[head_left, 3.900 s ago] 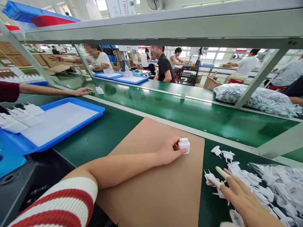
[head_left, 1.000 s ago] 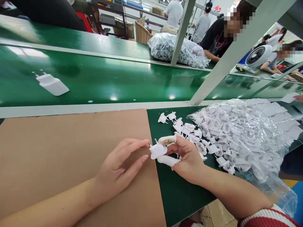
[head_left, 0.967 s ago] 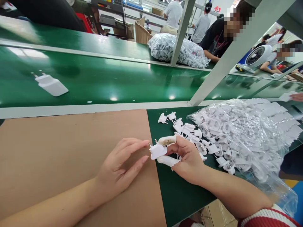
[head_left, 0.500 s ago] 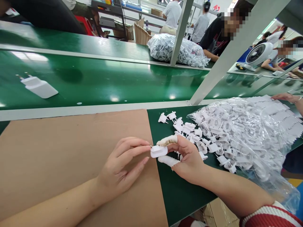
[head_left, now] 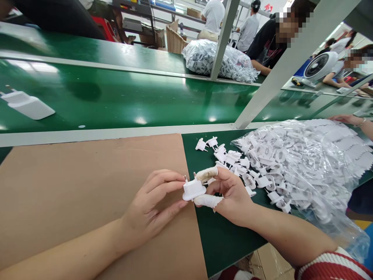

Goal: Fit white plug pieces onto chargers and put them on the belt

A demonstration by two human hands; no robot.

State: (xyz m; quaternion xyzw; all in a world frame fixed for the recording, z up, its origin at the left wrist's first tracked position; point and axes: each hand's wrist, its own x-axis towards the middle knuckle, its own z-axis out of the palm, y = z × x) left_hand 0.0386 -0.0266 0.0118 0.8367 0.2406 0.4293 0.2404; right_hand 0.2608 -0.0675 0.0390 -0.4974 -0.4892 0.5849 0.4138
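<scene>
A small white two-pin plug piece [head_left: 193,189] is held between my two hands over the right edge of the cardboard, its metal pins pointing up. My right hand [head_left: 230,194] pinches its right side between thumb and forefinger, both wrapped in white finger covers. My left hand [head_left: 159,200] closes on its left side, the thumb at the base and a fingertip near one pin. Just beyond my right hand, several loose white plug pieces [head_left: 232,157] lie on the green table, beside a clear bag [head_left: 294,155] spilling more of them.
A brown cardboard sheet [head_left: 87,202] covers the left of the table. Behind it runs a green conveyor belt [head_left: 163,101] bearing a white plug adapter [head_left: 30,104]. A slanted metal post [head_left: 271,74] rises at the right. Another person's hand [head_left: 346,118] rests by the bag.
The plug piece has turned in my fingers, so its pins now stand upward. My left thumb has closed onto it. The adapter on the belt has moved left.
</scene>
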